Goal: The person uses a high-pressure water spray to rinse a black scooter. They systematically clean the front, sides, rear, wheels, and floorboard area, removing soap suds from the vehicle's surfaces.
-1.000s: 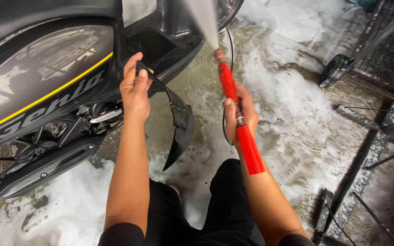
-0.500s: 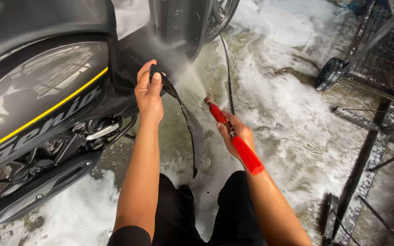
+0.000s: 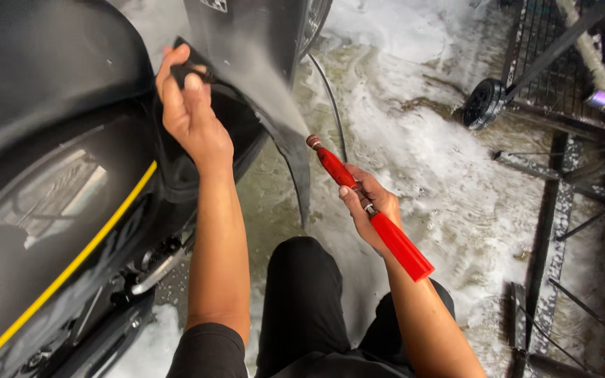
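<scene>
While spraying: R hand (image 3: 369,210) round red wand (image 3: 369,208), L hand (image 3: 189,112) on fender (image 3: 260,77).

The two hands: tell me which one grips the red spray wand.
The right hand is wrapped around the red spray wand. The left hand instead pinches the motorcycle's black rear fender, holding no tool.

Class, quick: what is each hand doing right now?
Left hand: closed on the black flap.
Right hand: closed around the red spray wand.
</scene>
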